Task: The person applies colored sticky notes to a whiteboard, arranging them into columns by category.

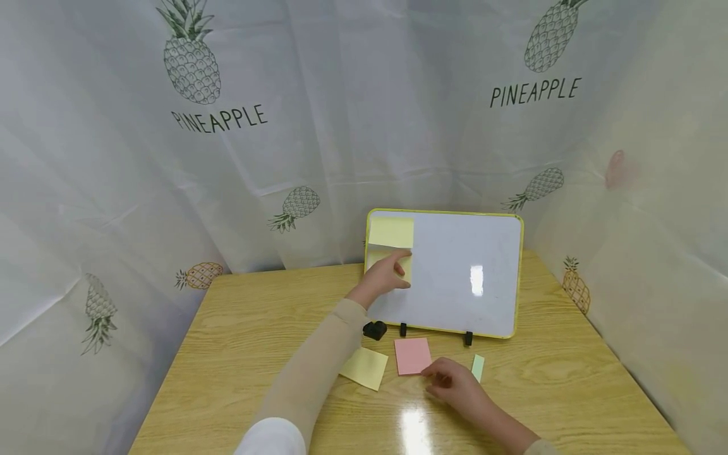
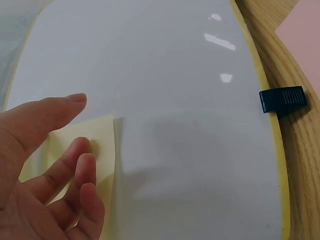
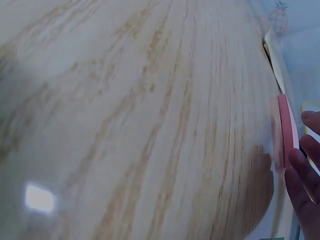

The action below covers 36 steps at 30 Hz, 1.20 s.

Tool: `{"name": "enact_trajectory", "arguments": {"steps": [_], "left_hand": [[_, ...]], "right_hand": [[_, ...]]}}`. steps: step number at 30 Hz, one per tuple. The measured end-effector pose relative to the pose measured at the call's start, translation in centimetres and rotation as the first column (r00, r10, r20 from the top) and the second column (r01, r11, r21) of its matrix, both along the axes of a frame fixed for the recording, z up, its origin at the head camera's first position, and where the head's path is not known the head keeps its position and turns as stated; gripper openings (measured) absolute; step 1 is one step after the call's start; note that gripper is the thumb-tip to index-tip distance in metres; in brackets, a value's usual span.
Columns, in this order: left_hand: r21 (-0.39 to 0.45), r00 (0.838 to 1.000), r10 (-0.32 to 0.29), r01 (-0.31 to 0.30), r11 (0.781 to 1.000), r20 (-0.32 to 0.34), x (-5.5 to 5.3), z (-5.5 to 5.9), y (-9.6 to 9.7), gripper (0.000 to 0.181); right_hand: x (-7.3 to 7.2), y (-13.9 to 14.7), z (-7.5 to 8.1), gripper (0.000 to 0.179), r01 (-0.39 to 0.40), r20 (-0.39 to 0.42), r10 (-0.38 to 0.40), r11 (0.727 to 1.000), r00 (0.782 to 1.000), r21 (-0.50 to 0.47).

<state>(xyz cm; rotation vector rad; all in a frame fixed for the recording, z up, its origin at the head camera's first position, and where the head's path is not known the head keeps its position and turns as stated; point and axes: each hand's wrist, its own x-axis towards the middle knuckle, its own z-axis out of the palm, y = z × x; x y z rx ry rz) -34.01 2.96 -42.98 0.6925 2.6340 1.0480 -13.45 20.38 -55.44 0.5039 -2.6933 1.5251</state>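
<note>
My left hand point(image 1: 387, 277) is at the left side of a small whiteboard point(image 1: 455, 265) with a yellow rim. Its thumb and fingers are spread apart over a yellow sticky note point(image 2: 106, 132) on the board, with nothing pinched between them. Directly above that note, another yellow sticky note point(image 1: 391, 232) lies in the board's upper left corner. My right hand point(image 1: 457, 388) hovers low over the table, fingers loosely bent, its fingertips right at the near corner of a pink sticky note pad point(image 1: 412, 356). The pad's thickness shows in the right wrist view.
Yellow sticky notes point(image 1: 366, 368) lie left of the pink pad, partly behind my left sleeve. A pale green strip point(image 1: 478, 365) is beyond my right hand. Black feet point(image 1: 469, 339) hold the board's lower edge, near a dark object point(image 1: 375, 330). A pineapple-print curtain point(image 1: 341, 126) surrounds the wooden table point(image 1: 557, 392).
</note>
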Motion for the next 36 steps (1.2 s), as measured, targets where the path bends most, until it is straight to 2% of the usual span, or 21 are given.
{"name": "enact_trajectory", "arguments": {"steps": [5, 14, 24, 28, 36], "left_hand": [[-0.002, 1.0, 0.002, -0.002, 1.0, 0.031, 0.6, -0.4, -0.3, 0.076], [0.007, 0.997, -0.011, 0.011, 1.0, 0.073, 2.4, -1.6, -1.7, 0.072], [-0.035, 0.999, -0.03, 0.031, 0.999, 0.023, 3.8, -3.6, -4.0, 0.069], [-0.031, 0.999, -0.024, 0.025, 0.999, 0.025, 4.5, -4.3, -4.9, 0.069], [-0.017, 0.999, -0.004, 0.004, 1.0, 0.038, 6.7, -5.2, -6.8, 0.065]], "right_hand": [[-0.4, -0.2, 0.1, 0.022, 0.006, -0.028, -0.005, 1.0, 1.0, 0.021], [-1.8, -0.7, 0.6, 0.023, -0.002, -0.054, 0.004, 1.0, 0.999, 0.029], [-3.7, -2.2, 1.5, 0.019, -0.002, -0.05, 0.005, 0.999, 0.999, 0.049], [-4.2, -2.9, 1.8, 0.019, -0.004, -0.054, 0.007, 0.998, 0.998, 0.066], [-4.9, -4.1, 1.7, 0.019, -0.013, -0.077, 0.017, 0.999, 0.997, 0.049]]}}
